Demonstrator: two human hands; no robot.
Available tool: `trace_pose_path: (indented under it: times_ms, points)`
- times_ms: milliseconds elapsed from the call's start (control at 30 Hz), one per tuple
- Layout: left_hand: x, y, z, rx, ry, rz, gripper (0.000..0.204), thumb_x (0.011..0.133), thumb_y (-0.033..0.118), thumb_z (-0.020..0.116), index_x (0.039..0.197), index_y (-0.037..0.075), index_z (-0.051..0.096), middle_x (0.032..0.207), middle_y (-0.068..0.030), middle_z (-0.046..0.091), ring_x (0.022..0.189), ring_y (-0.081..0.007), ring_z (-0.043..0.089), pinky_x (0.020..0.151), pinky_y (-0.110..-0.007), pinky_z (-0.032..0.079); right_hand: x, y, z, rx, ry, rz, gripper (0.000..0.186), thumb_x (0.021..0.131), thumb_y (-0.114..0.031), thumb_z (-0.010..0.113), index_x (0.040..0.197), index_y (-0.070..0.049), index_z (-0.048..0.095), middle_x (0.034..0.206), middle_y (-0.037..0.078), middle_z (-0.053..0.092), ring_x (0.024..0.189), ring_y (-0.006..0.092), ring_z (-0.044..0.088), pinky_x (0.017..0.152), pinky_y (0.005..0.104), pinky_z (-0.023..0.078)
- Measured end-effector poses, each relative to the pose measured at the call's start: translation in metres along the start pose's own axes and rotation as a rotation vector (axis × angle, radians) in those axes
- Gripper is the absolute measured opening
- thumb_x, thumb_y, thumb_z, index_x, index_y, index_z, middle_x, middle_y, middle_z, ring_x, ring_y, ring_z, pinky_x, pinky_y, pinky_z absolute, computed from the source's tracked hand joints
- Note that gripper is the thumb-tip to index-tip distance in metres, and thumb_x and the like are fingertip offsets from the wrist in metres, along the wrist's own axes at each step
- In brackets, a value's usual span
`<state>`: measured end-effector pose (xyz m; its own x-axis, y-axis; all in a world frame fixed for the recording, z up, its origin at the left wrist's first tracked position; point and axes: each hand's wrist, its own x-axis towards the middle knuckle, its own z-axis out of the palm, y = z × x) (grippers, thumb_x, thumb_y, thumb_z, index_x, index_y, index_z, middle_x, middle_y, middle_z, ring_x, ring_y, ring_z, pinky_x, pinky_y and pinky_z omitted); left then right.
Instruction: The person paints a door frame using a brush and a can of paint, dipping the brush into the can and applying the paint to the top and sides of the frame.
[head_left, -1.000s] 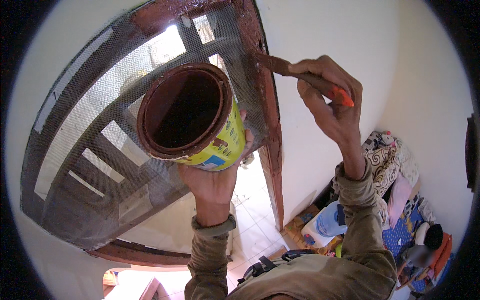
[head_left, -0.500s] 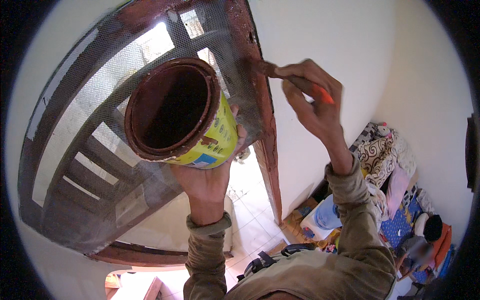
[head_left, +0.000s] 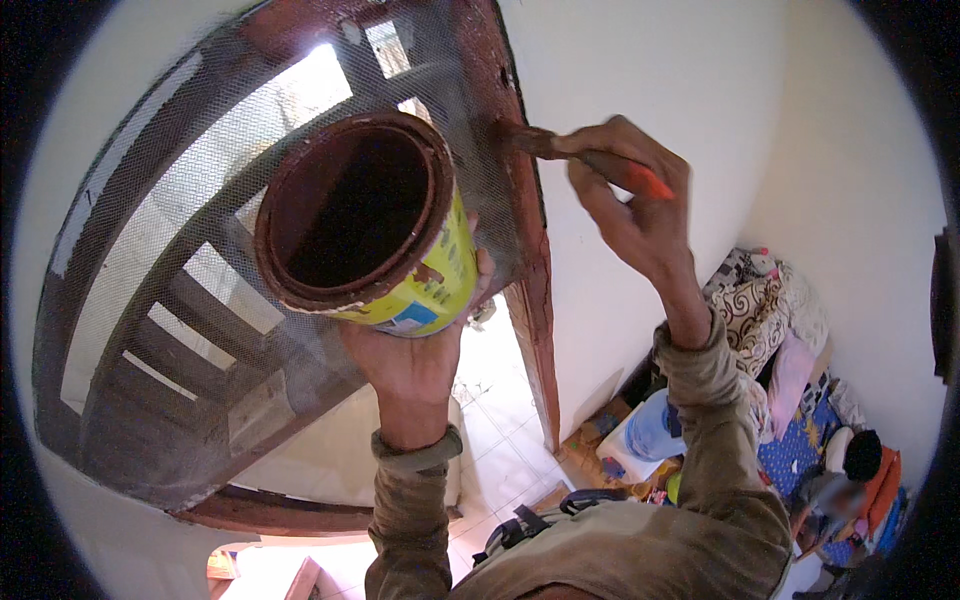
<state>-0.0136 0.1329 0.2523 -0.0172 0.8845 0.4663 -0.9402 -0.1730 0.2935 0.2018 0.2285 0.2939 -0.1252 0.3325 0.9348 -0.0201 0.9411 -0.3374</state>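
Observation:
My left hand [head_left: 410, 365] is wrapped round a yellow-green paint can [head_left: 430, 275] from below and holds it up, tilted so its dark inside faces me. Brown-red paint coats the rim and has run down the side. In my right hand [head_left: 640, 190] is a paintbrush [head_left: 610, 167] with a red-tipped handle, held between thumb and fingers. Its bristles touch the red-brown wooden frame [head_left: 535, 260] beside the white wall. Behind the can, wire mesh [head_left: 190, 290] covers an arched, dark window grille; part of it is hidden by the can.
White wall [head_left: 650, 70] rises right of the frame. At lower right lie piled clothes and cloths [head_left: 770, 320], a blue and white container [head_left: 650, 435] and a person [head_left: 830, 500] low down near them. Light floor tiles [head_left: 500, 430] show through the doorway below.
The brush has shifted slightly, its bristles staying at the frame. My left hand has tilted the can a little and moved it slightly right.

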Motion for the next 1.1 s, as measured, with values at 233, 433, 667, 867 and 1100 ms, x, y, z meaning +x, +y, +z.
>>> trace_pose_path:
  times_ms: [233, 433, 667, 867, 1100]
  points:
    - [0.0, 0.0, 0.001, 0.029, -0.019, 0.012, 0.077, 0.095, 0.055, 0.063, 0.155, 0.014, 0.038, 0.155, -0.0191, 0.041, 0.144, -0.0419, 0.034, 0.114, -0.061, 0.031, -0.003, -0.007, 0.0, -0.018, 0.001, 0.063, 0.013, 0.09, 0.002, 0.064, 0.101, 0.004, 0.07, 0.091, 0.01, 0.07, 0.082, 0.0115, 0.07, 0.069, 0.0253, 0.056]
    - [-0.002, 0.0, -0.001, 0.017, -0.011, 0.001, 0.075, 0.095, 0.054, 0.062, 0.154, 0.013, 0.039, 0.154, -0.0201, 0.042, 0.144, -0.0418, 0.035, 0.116, -0.061, 0.029, -0.021, 0.003, 0.004, -0.061, -0.08, 0.14, 0.013, 0.088, -0.001, 0.067, 0.101, 0.004, 0.069, 0.086, 0.009, 0.07, 0.079, 0.0133, 0.071, 0.068, 0.0275, 0.057]
    - [0.001, 0.0, 0.002, 0.044, 0.019, 0.013, 0.075, 0.097, 0.055, 0.06, 0.154, 0.012, 0.038, 0.156, -0.0216, 0.04, 0.148, -0.0425, 0.031, 0.119, -0.061, 0.026, -0.035, 0.005, 0.001, -0.05, -0.032, 0.122, 0.014, 0.087, 0.001, 0.065, 0.1, 0.003, 0.07, 0.086, 0.009, 0.069, 0.078, 0.0135, 0.069, 0.067, 0.0279, 0.056]
    - [0.0, 0.0, 0.002, -0.009, 0.043, 0.009, 0.076, 0.096, 0.054, 0.061, 0.154, 0.01, 0.039, 0.156, -0.021, 0.04, 0.147, -0.044, 0.031, 0.118, -0.061, 0.026, -0.04, 0.006, -0.005, -0.092, 0.006, 0.086, 0.009, 0.087, 0.001, 0.064, 0.095, 0.002, 0.068, 0.083, 0.007, 0.067, 0.074, 0.0125, 0.065, 0.062, 0.0275, 0.051]
    - [0.001, 0.0, 0.004, -0.02, 0.042, 0.007, 0.073, 0.096, 0.049, 0.061, 0.154, 0.011, 0.039, 0.156, -0.021, 0.039, 0.147, -0.0462, 0.029, 0.118, -0.062, 0.026, -0.027, 0.007, 0.0, -0.054, 0.021, -0.023, 0.013, 0.087, 0.0, 0.065, 0.099, 0.001, 0.068, 0.089, 0.007, 0.066, 0.072, 0.0111, 0.065, 0.063, 0.0259, 0.052]
